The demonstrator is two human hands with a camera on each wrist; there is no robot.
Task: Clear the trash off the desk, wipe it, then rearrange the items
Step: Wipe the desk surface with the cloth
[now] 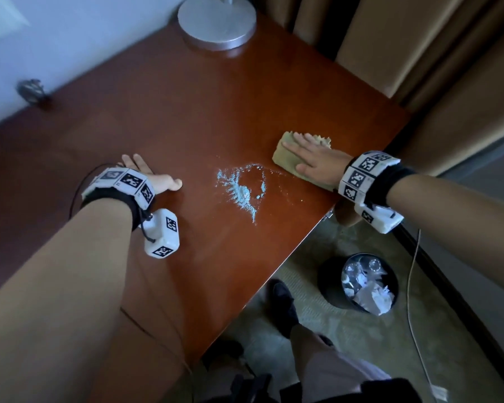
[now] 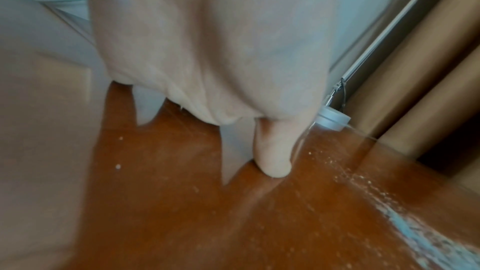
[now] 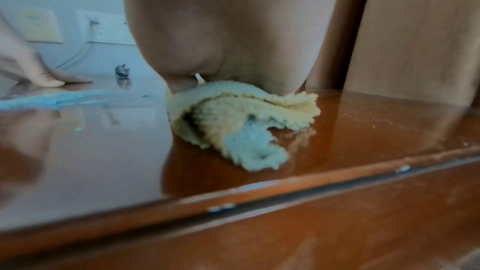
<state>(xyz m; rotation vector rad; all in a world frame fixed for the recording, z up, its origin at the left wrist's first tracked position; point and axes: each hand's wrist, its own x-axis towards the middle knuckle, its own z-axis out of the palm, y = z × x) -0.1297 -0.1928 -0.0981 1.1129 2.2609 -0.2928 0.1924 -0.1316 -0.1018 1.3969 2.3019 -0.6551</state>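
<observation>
Two hands are down on the surface, and we start with the right hand: its grip is spread flat, fingers straight, pressing a folded yellow cloth near the right edge. From the right wrist view we see the cloth bunched under the palm, one corner stained pale blue. Our left hand rests open, fingertips touching the wood and holding nothing. Between the hands lies a spill of light blue powder, well apart from the left hand and just beside the cloth. At the far edge stands a round silver lamp base. Below the surface, on the carpet, a black bin holds crumpled paper and clear plastic.
</observation>
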